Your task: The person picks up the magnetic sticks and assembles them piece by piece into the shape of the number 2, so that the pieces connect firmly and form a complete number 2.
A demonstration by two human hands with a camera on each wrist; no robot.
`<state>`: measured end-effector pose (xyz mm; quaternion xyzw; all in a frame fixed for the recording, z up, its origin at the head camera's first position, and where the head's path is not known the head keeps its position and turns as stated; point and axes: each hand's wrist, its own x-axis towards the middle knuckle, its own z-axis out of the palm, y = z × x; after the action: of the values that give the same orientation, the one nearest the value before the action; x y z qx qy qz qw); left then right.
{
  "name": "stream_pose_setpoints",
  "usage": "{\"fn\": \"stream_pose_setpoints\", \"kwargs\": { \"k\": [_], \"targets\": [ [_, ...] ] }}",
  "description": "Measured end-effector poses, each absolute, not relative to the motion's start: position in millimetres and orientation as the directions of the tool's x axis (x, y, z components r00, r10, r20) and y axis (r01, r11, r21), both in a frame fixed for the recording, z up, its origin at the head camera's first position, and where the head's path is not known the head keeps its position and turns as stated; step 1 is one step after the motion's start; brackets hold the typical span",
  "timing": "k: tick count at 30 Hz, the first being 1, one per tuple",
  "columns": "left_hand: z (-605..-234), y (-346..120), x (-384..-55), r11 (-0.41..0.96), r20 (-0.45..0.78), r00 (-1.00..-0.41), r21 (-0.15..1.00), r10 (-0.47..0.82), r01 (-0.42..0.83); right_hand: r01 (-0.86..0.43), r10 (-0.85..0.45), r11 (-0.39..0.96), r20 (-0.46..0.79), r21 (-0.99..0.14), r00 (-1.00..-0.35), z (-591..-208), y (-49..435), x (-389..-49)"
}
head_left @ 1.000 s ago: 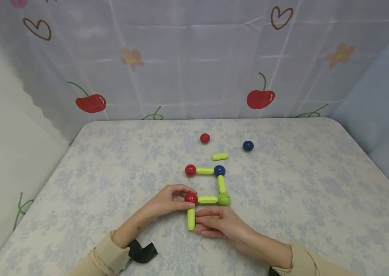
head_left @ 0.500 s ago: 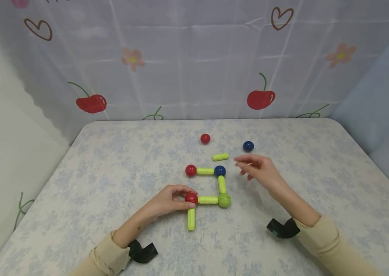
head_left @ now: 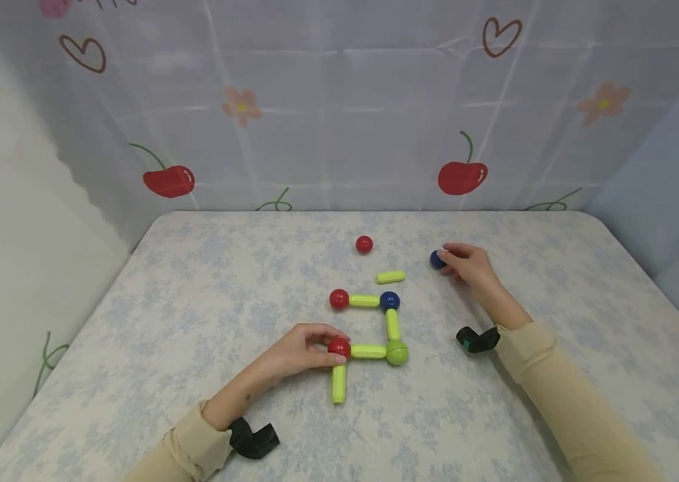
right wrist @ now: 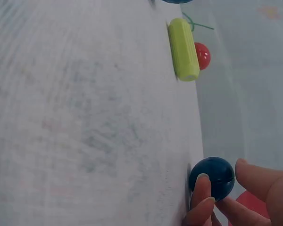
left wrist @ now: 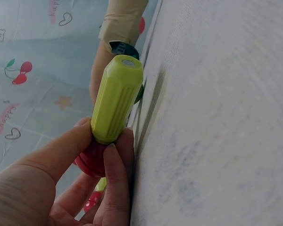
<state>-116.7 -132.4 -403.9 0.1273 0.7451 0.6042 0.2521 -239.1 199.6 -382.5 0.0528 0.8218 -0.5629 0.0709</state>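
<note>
My left hand (head_left: 298, 349) pinches a red ball (head_left: 339, 347) at the near left corner of a chain of balls and yellow-green rods. From that ball one grooved rod (left wrist: 117, 99) points toward me, its far end free. Another rod (head_left: 368, 351) runs right to a green ball (head_left: 397, 352). Beyond it, a rod (head_left: 392, 324) leads to a blue ball (head_left: 390, 301), and a further rod (head_left: 365, 301) to a second red ball (head_left: 339, 299). At the back right, my right hand (head_left: 471, 265) has its fingers around a loose blue ball (right wrist: 212, 179), thumb right at its side.
A loose yellow-green rod (head_left: 390, 277) lies behind the chain, and a loose red ball (head_left: 364, 244) sits farther back. The table (head_left: 195, 281) has a pale floral cover. A printed curtain (head_left: 339, 120) hangs behind its back edge.
My right hand has left the near rod, moved away to the back right, and reached around the loose blue ball. The left hand keeps its hold on the red ball.
</note>
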Motion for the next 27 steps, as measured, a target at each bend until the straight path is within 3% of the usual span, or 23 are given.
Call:
{"fn": "stream_pose_setpoints", "kwargs": {
  "k": [13, 21, 27],
  "targets": [
    [-406.5, -131.5, -119.0, 0.266, -0.222, -0.854, 0.958, 0.471, -0.102, 0.192, -0.010, 0.383, -0.212, -0.903, -0.977, -384.0, 198.0, -226.6],
    [-404.1, -126.7, -122.1, 0.310, -0.227, -0.864, 0.947, 0.450, -0.087, 0.145, -0.108, 0.347, -0.193, -0.927, -0.975, -364.5, 189.7, -175.3],
    [-400.6, -121.4, -126.6, 0.308, -0.231, -0.867, 0.947, 0.441, -0.095, 0.090, -0.266, 0.261, -0.161, -0.961, -0.950, -353.8, 172.9, -126.0]
  ]
}}
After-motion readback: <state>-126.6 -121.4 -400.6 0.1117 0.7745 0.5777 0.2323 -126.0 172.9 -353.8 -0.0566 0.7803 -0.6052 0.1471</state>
